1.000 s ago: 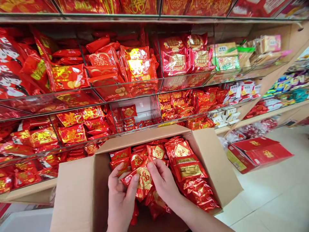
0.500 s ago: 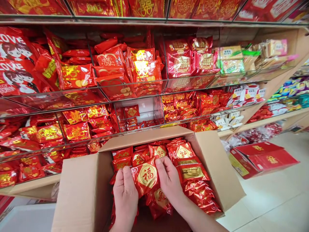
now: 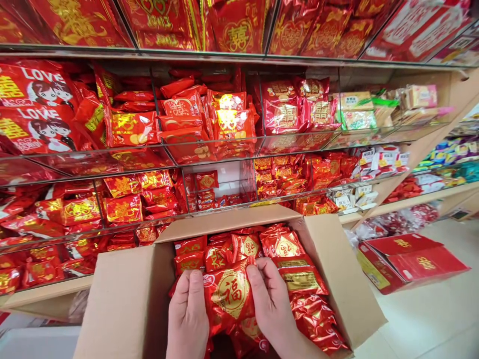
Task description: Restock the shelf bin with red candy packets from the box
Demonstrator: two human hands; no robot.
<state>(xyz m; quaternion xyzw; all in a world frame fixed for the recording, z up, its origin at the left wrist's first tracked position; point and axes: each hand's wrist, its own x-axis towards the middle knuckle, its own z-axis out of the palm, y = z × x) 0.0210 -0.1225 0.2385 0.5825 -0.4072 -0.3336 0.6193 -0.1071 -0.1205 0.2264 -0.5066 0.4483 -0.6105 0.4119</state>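
My left hand [image 3: 187,316] and my right hand [image 3: 271,304] grip the two sides of a red foil packet [image 3: 229,294] printed with a gold 福 medallion. They hold it just above a heap of similar red foil packets [image 3: 299,279] inside an open cardboard box [image 3: 112,294]. The packet's lower end overlaps the heap, and my hands hide part of the packets beneath. The box flaps stand folded outward.
Glass-fronted display bins [image 3: 217,184] packed with red and gold packets rise directly beyond the box. A red carton [image 3: 407,262] lies on the tiled floor [image 3: 422,319] to the right. Wooden shelving with colourful packaged goods runs along the right.
The packet has turned from tilted to face-up and flat between my hands. The whole view has shifted, with the shelves and box sitting lower in the picture.
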